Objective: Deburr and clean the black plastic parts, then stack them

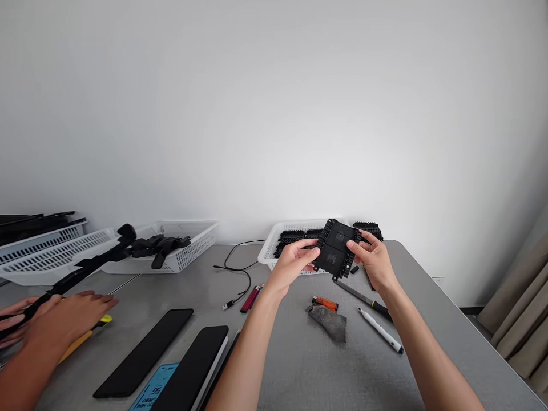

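Between both hands I hold a black plastic part (337, 246), a flat square panel with ridged, notched edges, tilted above the table. My left hand (295, 261) pinches its left edge between thumb and fingers. At the opposite edge, my right hand (373, 260) grips with the thumb on the face and the fingers behind. Behind the panel stands a white basket (268, 251) with several similar black parts (291, 235) in it. Another such part (369, 229) lies right of the basket. Below my hands are an orange lighter (326, 303) and a grey cloth (329, 323).
A file-like tool with a dark handle (363, 299) and a white marker (381, 331) lie at right. Left are a black cable (246, 274), phone-like black slabs (145, 351) and white baskets (194, 245) with black parts. At far left, a co-worker's hands (64, 319) hold a long black piece.
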`<state>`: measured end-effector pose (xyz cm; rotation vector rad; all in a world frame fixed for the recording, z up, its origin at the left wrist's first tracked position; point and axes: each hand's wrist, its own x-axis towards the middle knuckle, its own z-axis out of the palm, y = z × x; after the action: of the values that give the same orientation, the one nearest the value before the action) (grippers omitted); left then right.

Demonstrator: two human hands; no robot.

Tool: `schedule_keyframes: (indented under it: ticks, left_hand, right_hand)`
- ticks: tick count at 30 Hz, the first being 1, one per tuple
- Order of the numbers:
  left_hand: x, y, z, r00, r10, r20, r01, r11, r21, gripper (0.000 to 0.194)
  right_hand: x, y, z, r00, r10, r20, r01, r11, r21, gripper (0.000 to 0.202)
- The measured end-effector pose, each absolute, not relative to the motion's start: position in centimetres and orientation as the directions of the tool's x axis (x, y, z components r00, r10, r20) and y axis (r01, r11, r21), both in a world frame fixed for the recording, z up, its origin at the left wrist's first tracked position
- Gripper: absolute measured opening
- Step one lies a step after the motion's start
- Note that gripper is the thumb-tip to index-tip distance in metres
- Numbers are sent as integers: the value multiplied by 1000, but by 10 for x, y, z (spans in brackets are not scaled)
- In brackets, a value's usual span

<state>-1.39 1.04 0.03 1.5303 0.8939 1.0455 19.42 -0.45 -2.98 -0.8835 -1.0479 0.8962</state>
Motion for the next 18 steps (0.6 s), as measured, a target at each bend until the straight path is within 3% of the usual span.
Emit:
schedule_keyframes:
  ticks: [4,8,10,12,15,18]
  left_hand:
    - [-14,7,2,502,858,106,51,-151,987,52]
    - [-13,9,1,410,907,97,39,-123,992,50]
    - [-13,11,-1,338,936,104,25,-120,993,49]
    - [-13,12,-1,320,940,116,2,-123,992,49]
    - [-13,12,0,333,934,128,-31,-125,992,50]
    - [-14,12,2,337,930,143,-47,-135,990,51]
  right_hand:
    - [196,-10,-21,209,892,401,-12,413,-911,67]
    - [214,-18,-18,133,911,389,339,327,-882,46]
    - [223,-25,-28,67,941,332,626,219,-748,38]
    - [228,-37,-49,-13,975,223,878,117,-464,27]
    - [228,-55,-92,-49,998,-40,988,42,-151,30]
    - [228,-66,-134,-38,994,-106,998,34,-46,33]
